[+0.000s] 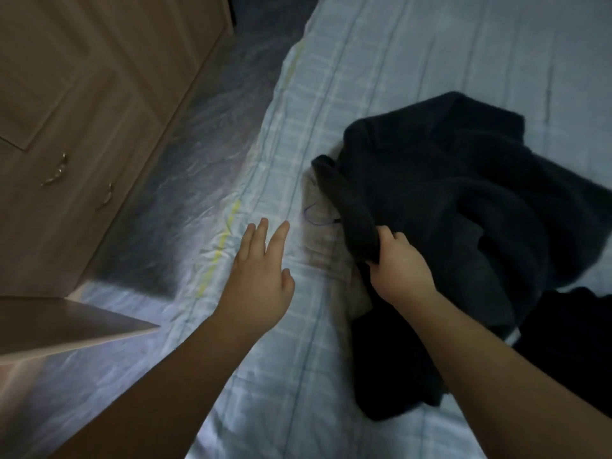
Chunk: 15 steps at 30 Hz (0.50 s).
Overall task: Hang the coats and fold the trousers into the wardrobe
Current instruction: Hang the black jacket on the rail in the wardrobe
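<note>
A dark fleecy coat point(457, 193) lies bunched on the pale checked bed point(414, 54). My right hand point(397, 263) grips a thick edge of the coat near its left side. A light beige garment point(323, 223) shows underneath the coat, partly hidden. My left hand point(261, 276) hovers over the bed's left edge with its fingers straight and spread, holding nothing. The wooden wardrobe point(82, 111) stands at the left with its doors closed.
Another black garment point(569, 326) lies at the right edge of the bed. A wooden panel edge point(66, 323) juts in at the lower left. Shiny plastic sheeting point(198, 137) covers the floor between wardrobe and bed. Metal handles point(58, 170) sit on the wardrobe's drawers.
</note>
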Motion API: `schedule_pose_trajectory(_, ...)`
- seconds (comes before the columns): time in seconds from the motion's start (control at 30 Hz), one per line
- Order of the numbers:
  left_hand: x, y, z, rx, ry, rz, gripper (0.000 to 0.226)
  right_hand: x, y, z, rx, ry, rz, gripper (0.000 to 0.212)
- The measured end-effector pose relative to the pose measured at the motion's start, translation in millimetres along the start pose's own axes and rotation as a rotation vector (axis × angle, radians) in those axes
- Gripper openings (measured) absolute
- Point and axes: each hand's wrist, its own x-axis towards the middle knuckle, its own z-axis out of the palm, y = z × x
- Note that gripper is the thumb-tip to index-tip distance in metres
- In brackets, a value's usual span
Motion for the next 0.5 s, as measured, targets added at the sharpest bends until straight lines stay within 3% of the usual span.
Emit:
schedule_pose_trajectory(0.17,4.6,42.7,-68.2,-0.010,0.029,0.095,0.076,-46.8,-8.4,-88.3,0.207,-0.007,0.048,0.041)
schedule_pose_trajectory(0.4,12.7,134.9,-161.4,-0.030,0.029,0.309,0.080,-131.9,-14.4,-205.1,0.347,0.160,0.101,0.065)
schedule_pose_trajectory(0.5,10.9,176.6,-186.9,-0.037,-0.004,0.387,0.079,-166.5,-4.6,-244.3,0.491,0.248,0.106,0.049)
